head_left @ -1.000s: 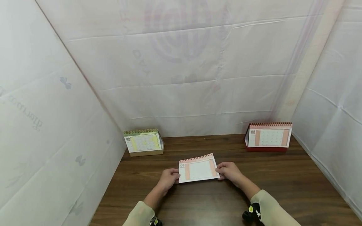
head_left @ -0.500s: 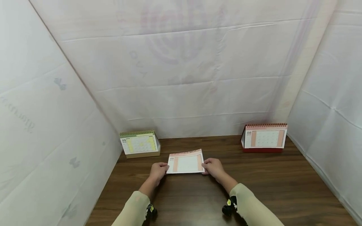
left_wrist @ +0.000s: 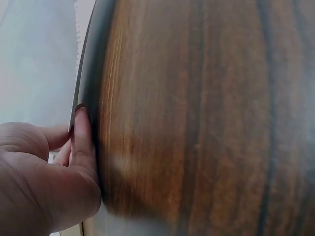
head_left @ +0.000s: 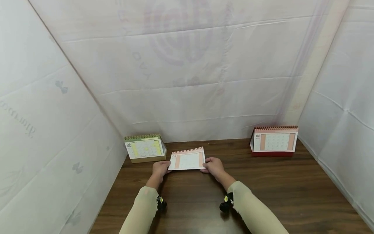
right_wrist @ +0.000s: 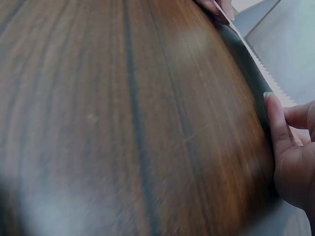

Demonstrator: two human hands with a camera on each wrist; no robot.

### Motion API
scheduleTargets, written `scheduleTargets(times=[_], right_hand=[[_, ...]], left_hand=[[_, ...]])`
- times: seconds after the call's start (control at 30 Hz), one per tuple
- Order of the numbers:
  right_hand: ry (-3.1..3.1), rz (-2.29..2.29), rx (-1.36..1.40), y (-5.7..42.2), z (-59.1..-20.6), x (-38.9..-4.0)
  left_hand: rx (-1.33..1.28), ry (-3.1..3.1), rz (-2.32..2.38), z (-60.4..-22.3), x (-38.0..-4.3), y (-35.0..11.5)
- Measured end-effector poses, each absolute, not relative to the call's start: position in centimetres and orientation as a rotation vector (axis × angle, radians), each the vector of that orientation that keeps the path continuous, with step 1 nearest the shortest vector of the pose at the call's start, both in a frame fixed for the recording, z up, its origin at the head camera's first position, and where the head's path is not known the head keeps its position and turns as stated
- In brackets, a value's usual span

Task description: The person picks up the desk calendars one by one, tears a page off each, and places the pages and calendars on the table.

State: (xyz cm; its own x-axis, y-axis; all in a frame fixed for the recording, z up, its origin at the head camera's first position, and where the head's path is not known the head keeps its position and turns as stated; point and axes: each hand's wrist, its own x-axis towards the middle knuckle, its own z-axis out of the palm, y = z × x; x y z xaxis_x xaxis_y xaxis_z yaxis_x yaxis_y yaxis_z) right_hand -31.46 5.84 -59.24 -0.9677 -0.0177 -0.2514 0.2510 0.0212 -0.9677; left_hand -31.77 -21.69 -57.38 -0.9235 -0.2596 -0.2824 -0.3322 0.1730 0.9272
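A pink and white spiral-bound desk calendar, marked 08, is held by its two side edges over the wooden table. My left hand pinches its left edge, and my right hand pinches the right edge. In the left wrist view, the left hand has its thumb on one face and fingers behind the thin calendar edge. The right wrist view has the right hand gripping likewise, with the calendar's toothed binding edge running up towards the other hand.
A green and yellow desk calendar marked 09 stands at the back left, close to my left hand. At the back right stands a red-based calendar marked 08. White sheeting walls close off the back and sides of the wooden table.
Both hands have carried the pink calendar away from me and to the left, towards the back of the table. The two standing calendars stay in place; the head view has shifted slightly.
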Motion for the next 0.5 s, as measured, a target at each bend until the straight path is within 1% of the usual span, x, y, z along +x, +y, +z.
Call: scheduleTargets(times=[0.2, 0.5], right_hand=[[2.081, -2.096, 0.263, 4.7, -59.3, -32.2], [2.112, -2.098, 0.293, 3.5, -59.0, -33.1]], left_hand=[[-0.681, 2.238, 2.019, -57.3, -31.7, -21.7], [-0.669, 2.126, 2.147, -57.0, -32.0, -21.8]])
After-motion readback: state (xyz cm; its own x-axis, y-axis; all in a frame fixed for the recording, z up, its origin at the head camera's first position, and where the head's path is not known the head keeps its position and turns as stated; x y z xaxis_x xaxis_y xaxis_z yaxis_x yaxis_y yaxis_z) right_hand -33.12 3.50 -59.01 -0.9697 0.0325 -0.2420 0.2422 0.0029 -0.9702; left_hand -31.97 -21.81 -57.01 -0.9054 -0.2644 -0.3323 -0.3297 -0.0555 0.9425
